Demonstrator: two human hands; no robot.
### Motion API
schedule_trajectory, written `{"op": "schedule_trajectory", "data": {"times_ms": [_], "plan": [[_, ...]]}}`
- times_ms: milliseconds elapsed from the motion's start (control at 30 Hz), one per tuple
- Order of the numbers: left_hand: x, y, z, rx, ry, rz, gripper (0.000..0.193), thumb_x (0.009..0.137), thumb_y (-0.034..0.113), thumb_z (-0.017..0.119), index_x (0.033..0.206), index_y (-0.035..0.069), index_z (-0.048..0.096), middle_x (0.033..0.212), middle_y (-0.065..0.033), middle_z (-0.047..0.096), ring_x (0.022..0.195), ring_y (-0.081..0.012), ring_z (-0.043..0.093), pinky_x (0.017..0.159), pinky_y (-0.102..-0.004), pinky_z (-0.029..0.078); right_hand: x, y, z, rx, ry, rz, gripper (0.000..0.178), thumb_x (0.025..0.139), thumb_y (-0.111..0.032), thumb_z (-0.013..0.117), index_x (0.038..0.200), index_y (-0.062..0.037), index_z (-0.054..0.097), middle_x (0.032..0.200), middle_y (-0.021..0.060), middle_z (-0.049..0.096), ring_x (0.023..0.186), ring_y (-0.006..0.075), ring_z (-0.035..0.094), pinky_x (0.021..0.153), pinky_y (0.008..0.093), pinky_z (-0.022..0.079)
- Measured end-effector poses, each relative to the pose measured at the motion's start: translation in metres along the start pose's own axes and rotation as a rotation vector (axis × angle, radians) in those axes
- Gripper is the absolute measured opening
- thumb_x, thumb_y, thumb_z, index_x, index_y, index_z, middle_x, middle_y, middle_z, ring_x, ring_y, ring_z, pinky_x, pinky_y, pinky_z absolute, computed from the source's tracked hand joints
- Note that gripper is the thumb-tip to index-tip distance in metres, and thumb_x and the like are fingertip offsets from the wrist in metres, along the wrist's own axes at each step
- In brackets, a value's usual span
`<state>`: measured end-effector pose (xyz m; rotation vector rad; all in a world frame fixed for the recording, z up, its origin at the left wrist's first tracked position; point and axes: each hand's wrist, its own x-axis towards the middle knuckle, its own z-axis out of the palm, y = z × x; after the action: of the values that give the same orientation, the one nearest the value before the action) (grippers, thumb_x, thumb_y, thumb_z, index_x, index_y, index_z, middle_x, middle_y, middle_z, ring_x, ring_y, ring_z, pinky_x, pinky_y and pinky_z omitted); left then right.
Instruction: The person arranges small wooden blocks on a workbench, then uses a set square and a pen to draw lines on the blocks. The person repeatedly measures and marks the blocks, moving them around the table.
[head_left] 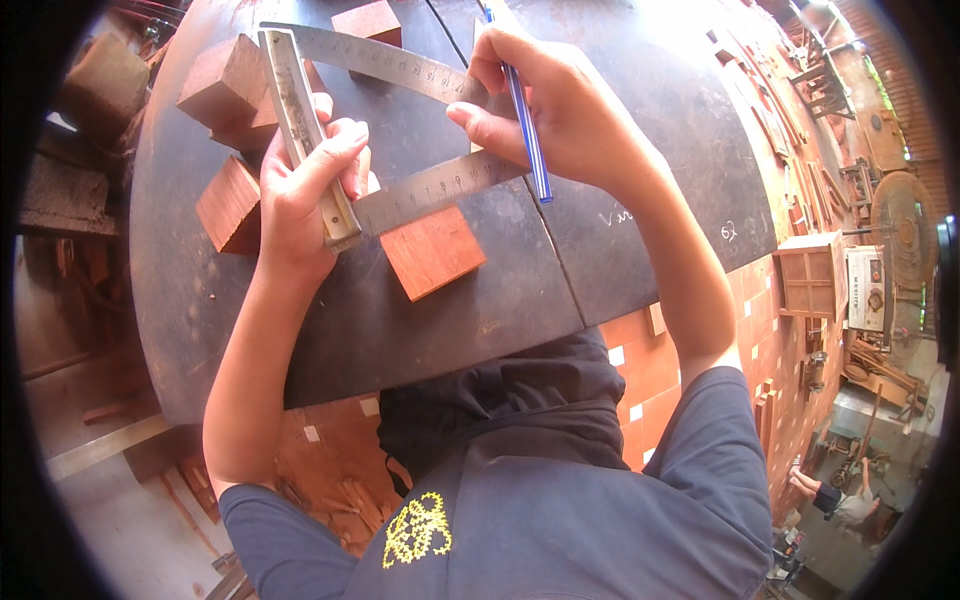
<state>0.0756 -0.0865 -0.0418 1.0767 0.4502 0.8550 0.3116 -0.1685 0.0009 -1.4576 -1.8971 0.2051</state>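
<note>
My left hand is wrapped round the pale metal stock of a try square, tilted above the dark table. From its near end a graduated steel blade runs to my right hand. A second graduated steel blade spans between the stock's far end and my right fingers; whether it belongs to another square I cannot tell. My right hand is closed round the blades' right side, hiding how they end there, and also holds a blue pen. Below the nearer blade lies a reddish wooden block.
More wooden blocks lie on the dark table: one at the far side, several to the left. A seam crosses the tabletop, with chalk marks to its right. Timber, a wooden box and machinery fill the right; a person is far off.
</note>
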Motion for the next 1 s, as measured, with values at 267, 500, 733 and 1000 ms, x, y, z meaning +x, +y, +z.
{"op": "schedule_trajectory", "data": {"times_ms": [267, 500, 733, 1000], "plan": [[0.006, 0.001, -0.002, -0.057, 0.031, -0.07, 0.018, 0.099, 0.009, 0.056, 0.114, 0.01, 0.046, 0.067, 0.0012, 0.043, 0.058, -0.008, 0.044, 0.055, -0.0232, 0.038, -0.001, 0.002, 0.005, -0.136, 0.044, -0.082, 0.032, 0.085, -0.021, 0.081, 0.091, -0.0063, 0.053, 0.068, 0.0056, 0.052, 0.055, 0.0194, 0.048, 0.056, 0.0335, 0.043], [0.006, 0.001, -0.003, -0.046, 0.001, -0.043, 0.016, 0.099, 0.01, 0.055, 0.113, 0.011, 0.048, 0.064, 0.0009, 0.043, 0.054, -0.0079, 0.043, 0.054, -0.0238, 0.038, -0.002, -0.011, -0.005, -0.193, 0.055, -0.107, 0.03, 0.084, -0.017, 0.08, 0.087, -0.0055, 0.052, 0.065, 0.0082, 0.048, 0.055, 0.0232, 0.047, 0.055, 0.0356, 0.042], [0.014, 0.011, 0.003, 0.061, -0.031, -0.052, 0.016, 0.099, 0.012, 0.055, 0.114, 0.009, 0.05, 0.061, 0.0013, 0.042, 0.05, -0.0075, 0.042, 0.05, -0.0237, 0.037, -0.006, -0.019, -0.014, -0.132, -0.045, -0.028, 0.034, 0.088, -0.017, 0.077, 0.081, -0.0046, 0.046, 0.065, 0.0066, 0.04, 0.057, 0.0211, 0.038, 0.053, 0.0335, 0.037], [0.015, 0.009, 0.0, 0.098, -0.018, -0.076, 0.021, 0.096, 0.011, 0.058, 0.115, 0.008, 0.051, 0.06, 0.0018, 0.043, 0.051, -0.0073, 0.043, 0.049, -0.0232, 0.037, -0.012, -0.021, -0.016, -0.162, -0.135, 0.027, 0.036, 0.091, -0.021, 0.074, 0.076, -0.0048, 0.045, 0.062, 0.0088, 0.038, 0.056, 0.0204, 0.036, 0.053, 0.0343, 0.036]]}}
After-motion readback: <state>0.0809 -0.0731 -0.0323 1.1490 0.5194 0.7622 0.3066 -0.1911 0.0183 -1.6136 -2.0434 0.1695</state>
